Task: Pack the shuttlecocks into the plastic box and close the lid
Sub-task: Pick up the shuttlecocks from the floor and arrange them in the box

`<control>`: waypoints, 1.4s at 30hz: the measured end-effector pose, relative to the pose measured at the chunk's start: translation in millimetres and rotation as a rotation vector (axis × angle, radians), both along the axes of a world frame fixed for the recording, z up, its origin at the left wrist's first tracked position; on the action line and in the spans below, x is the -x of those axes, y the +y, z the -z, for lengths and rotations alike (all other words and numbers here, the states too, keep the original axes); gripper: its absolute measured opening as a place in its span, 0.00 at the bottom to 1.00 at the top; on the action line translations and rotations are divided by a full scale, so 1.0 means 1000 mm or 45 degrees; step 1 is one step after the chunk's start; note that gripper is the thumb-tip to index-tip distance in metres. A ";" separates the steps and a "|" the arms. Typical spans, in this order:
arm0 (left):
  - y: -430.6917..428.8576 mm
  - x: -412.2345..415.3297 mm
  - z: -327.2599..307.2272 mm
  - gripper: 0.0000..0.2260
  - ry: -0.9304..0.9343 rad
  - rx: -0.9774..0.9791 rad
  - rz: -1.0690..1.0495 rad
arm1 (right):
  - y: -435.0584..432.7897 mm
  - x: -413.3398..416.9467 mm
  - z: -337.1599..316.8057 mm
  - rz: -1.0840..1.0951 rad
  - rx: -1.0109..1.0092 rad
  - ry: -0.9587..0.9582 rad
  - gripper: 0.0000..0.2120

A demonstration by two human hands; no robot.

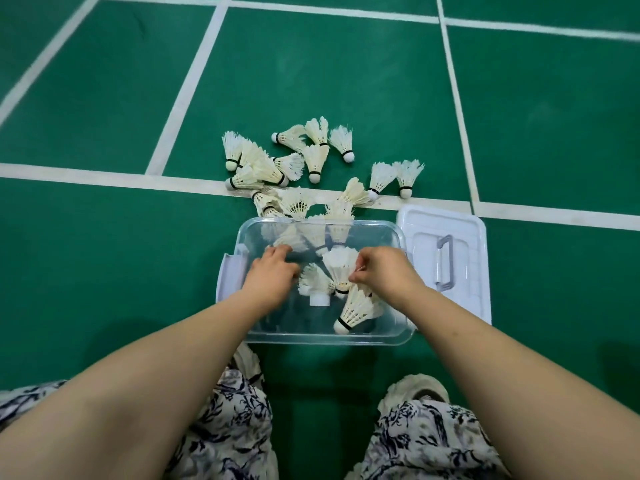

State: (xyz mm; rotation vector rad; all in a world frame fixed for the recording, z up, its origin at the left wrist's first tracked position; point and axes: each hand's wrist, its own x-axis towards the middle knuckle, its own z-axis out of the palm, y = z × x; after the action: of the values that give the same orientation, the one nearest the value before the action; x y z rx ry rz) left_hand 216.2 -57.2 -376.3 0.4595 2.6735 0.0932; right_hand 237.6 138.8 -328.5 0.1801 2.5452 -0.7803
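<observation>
On the green court floor a clear plastic box stands open at the centre, just ahead of the person's patterned trousers. The left hand reaches into the box at its 9 o'clock side, palm down with fingers curled; whether they close on anything cannot be told. Just right of it, three shuttlecocks lie inside the box: one touching the left hand's knuckles, an upper one in the middle, and a lower one at 5 o'clock with its cork toward the near wall. The right hand pinches the feather skirt of the upper shuttlecock, thumb and forefinger together on it. Beyond the box's far wall, from 11 to 1 o'clock, a loose heap of shuttlecocks lies across a white court line. The white lid lies flat at 3 o'clock, touching the box, handle up.
</observation>
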 end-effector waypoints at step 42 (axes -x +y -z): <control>0.080 0.020 0.035 0.15 -0.379 -0.630 -0.759 | 0.015 0.012 0.003 0.174 0.222 0.417 0.05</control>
State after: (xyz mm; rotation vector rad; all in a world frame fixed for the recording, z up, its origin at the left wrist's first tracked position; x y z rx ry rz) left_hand 196.5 22.8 -411.0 -0.2171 2.3816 0.9301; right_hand 225.9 154.2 -331.1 0.1831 2.7705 -1.1633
